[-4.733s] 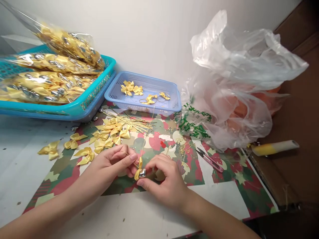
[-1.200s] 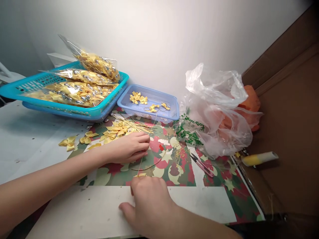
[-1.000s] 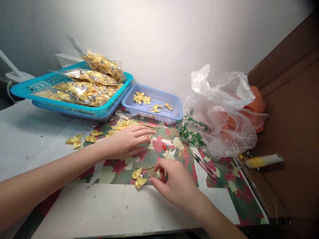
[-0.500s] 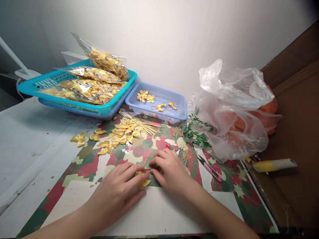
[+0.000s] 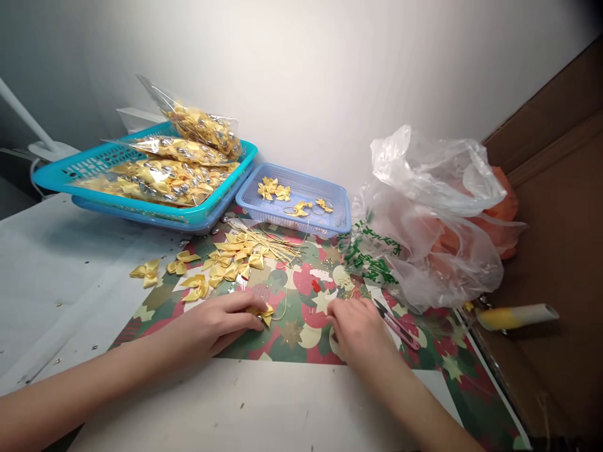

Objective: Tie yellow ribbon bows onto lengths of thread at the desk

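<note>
Between the fingertips of my left hand [image 5: 230, 323] is a yellow ribbon bow [image 5: 267, 313], low over the patterned sheet. A thin pale cord [image 5: 286, 295] curves up from beside this bow toward the small basket. My right hand [image 5: 360, 320] rests to the right, its fingers curled together; whatever they may hold is hidden. Near it lie pink-handled thread snips [image 5: 400, 329]. Several loose yellow bows [image 5: 223, 271] lie beyond my left hand, beside a bundle of thin gold ties [image 5: 277, 245].
A turquoise basket [image 5: 198, 212] with bagged bows stands at the back left. Beside it, a small blue basket [image 5: 348, 210] holds a few bows. A crumpled plastic bag [image 5: 452, 251] and a yellow-white tube [image 5: 518, 317] are at the right. A red bit [image 5: 315, 286] lies mid-table.
My hands have moved apart: the left went left with the bow, the right went right. More of the patterned sheet between them shows. The view has shifted slightly.
</note>
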{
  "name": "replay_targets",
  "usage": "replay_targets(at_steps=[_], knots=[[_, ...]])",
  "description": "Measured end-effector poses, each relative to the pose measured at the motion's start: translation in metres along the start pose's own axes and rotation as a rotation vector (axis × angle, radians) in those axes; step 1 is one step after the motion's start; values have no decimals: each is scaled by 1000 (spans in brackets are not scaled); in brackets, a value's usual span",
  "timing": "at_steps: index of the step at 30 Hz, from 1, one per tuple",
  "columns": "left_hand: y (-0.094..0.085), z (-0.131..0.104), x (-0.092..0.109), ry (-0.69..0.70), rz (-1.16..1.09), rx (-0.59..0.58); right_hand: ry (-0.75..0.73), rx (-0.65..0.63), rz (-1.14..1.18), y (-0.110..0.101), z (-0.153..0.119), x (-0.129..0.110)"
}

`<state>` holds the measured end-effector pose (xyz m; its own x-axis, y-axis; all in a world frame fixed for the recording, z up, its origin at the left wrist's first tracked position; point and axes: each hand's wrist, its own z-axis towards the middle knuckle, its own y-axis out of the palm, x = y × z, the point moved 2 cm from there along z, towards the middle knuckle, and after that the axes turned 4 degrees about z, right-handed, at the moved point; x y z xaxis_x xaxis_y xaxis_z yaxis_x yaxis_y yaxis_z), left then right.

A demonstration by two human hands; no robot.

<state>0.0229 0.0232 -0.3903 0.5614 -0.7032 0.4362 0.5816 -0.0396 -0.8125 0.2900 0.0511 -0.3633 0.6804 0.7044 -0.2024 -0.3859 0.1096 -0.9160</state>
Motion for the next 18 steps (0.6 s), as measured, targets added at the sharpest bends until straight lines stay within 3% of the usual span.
replay_targets(at_steps=[4,7,12,15,18], knots=[[7,10,4,31,-96,-14,182,-116,159,-18,6,8],[-1,13,9,23,-87,5,259,-153,283,-25,14,1],[-29,23,29,46,221,217,256,-336,546,-18,34,-26],[-31,38,45,127,494,214,232,-350,623,-11,46,-39],[-26,49,47,101,605,171,248,-294,684,-2,51,-41]])
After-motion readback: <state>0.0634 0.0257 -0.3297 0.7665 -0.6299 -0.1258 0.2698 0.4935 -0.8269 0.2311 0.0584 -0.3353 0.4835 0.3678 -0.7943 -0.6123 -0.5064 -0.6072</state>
